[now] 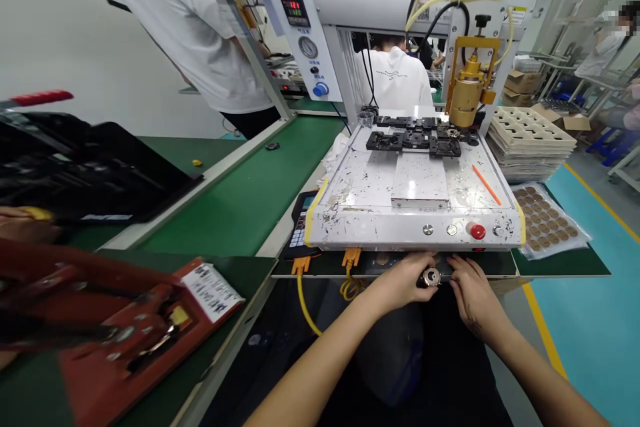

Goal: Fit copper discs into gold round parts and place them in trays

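My left hand [404,281] is closed on a small round metal watch case [431,277] with a shiny ring and a dark centre. It holds the case at the front edge of the bench, just below the white machine base [360,230]. To the right of the case is my right hand [474,293], its fingers extended at the bench edge and apart from the thumb. I see nothing held in it, though its palm side is partly hidden. Black fixture blocks [415,140] sit at the back of the machine plate, beneath a brass-coloured press head [465,100].
An orange stick [486,185] lies on the plate. Right of the machine are stacked trays [530,140] and a bagged sheet of round brown pieces [545,220]. A red hand press [150,333] stands at left; yellow cables [306,303] hang in front. Other people work nearby.
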### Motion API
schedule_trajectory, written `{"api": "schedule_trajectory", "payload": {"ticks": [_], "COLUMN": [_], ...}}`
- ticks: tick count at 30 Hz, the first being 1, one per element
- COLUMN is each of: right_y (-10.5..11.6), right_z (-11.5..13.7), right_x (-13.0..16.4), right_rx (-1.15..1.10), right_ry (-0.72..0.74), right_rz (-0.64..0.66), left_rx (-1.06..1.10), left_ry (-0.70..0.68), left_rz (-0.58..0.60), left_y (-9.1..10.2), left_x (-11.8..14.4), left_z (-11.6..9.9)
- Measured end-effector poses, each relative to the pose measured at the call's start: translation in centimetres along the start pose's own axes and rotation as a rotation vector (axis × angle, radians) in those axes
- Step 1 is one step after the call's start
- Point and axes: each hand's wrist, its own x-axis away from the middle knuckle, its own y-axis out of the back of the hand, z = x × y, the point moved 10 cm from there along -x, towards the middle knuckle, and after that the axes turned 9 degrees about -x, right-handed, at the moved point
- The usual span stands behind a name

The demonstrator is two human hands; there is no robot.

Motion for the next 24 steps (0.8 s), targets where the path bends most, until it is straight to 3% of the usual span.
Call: {"api": "schedule_trajectory", "payload": {"ticks": [6,13,19,24], "right_y": [0.1,4.4,6.9,5.6], "right_z": [-1.5,-3.4,-2.0,0.6], "right_x": [-0.7,0.9,-0.2,-2.0], "right_rx": [-0.117,-0.253,-0.440,-0.604], "right_ry": [-0.080,-0.309,-0.492,-0.502], "right_rz": [-0.085,-0.279,-0.201,-0.124], "left_rx": [-0.081,-0.149,-0.088,0.091], "left_ry": [0.027,0.059,0.098,0.147], "left_rz": [-0.045,-0.130,-0.257,-0.274], "left_y": [1.0,0.2,1.6,2.1], "left_x": [3.3,2.3,2.8,6.0], "left_z": [-0.4,-0.8,-1.9,-3.4]}}
